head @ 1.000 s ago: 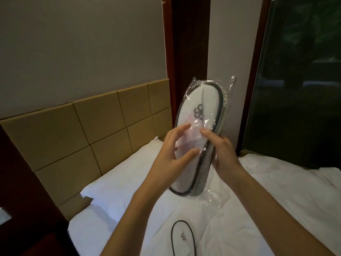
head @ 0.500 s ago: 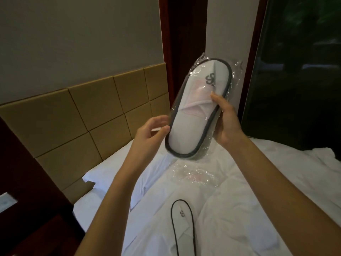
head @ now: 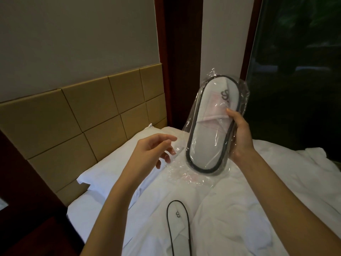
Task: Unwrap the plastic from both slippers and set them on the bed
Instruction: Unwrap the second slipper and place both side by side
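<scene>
The right hand point(head: 239, 133) grips a plastic-wrapped slipper point(head: 214, 126) by its edge, thumb pressed across the upper and the other fingers hidden behind the sole, holding it tilted, toe up, above the bed point(head: 276, 182). The left hand point(head: 147, 152) hangs empty just beside it, fingers point(head: 166, 143) loosely spread and curled, touching nothing. The clear wrap point(head: 243, 100) encloses the slipper's toe and sides and looks open at the heel, where it meets a loose sheet of plastic point(head: 184, 174) lying crumpled on the white bedding; whether the two pieces are joined cannot be told. Lower on the bed a second slipper point(head: 178, 224) lies bare, seemingly out of its wrap, so the task appears half done. Behind stand a tan padded headboard point(head: 73, 122) and a white pillow point(head: 110, 172). The risks from here are modest: thin film is slippery, and a one-handed hold on the edge could let the slipper slide out and drop wide of the bed; a hard tug by the free hand could tear the wrap into scraps that cling to the fabric rather than coming away whole.
</scene>
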{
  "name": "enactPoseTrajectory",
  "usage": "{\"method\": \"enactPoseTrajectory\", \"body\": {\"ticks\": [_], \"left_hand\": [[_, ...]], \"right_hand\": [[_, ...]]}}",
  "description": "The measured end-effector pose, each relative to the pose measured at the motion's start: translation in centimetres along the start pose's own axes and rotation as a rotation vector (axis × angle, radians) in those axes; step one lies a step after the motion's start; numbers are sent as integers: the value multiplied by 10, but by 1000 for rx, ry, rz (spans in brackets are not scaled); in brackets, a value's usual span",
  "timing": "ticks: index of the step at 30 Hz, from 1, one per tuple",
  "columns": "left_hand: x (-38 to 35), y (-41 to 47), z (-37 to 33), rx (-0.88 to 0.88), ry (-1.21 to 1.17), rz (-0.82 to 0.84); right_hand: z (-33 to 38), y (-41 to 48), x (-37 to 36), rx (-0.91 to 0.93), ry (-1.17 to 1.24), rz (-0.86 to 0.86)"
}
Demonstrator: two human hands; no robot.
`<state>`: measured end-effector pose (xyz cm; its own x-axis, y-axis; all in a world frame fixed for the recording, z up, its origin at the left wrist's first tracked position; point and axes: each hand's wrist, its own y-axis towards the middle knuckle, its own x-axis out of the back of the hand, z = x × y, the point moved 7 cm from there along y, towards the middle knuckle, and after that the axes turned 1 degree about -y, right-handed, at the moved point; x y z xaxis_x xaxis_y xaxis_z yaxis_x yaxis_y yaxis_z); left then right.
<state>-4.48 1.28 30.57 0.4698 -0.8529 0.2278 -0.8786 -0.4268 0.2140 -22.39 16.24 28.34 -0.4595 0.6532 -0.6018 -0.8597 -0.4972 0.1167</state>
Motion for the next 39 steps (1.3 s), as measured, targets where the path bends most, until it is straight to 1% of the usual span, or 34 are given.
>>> {"method": "enactPoseTrajectory", "body": {"ticks": [6, 11, 19, 26, 29, 35, 39], "left_hand": [[-9, -8, -1, 27, -39, 120], [-13, -16, -2, -42, 4, 161], [-18, -19, -2, -139, -23, 135], [-25, -18, 2, -218, 16, 93], [-28, -18, 2, -247, 50, 99], [-29, -19, 3, -285, 111, 79], [-26, -20, 4, -310, 145, 23]], "right_hand": [[-4, -6, 5, -8, -7, -37], [-19, -14, 16, -69, -38, -103], [-36, -27, 30, -141, -108, -173], [-45, -29, 39, -201, -162, -235], [-51, -30, 43, -248, -191, -270], [-58, -32, 46, -295, -184, -291], [-59, -32, 47, -304, -177, -307]]}}
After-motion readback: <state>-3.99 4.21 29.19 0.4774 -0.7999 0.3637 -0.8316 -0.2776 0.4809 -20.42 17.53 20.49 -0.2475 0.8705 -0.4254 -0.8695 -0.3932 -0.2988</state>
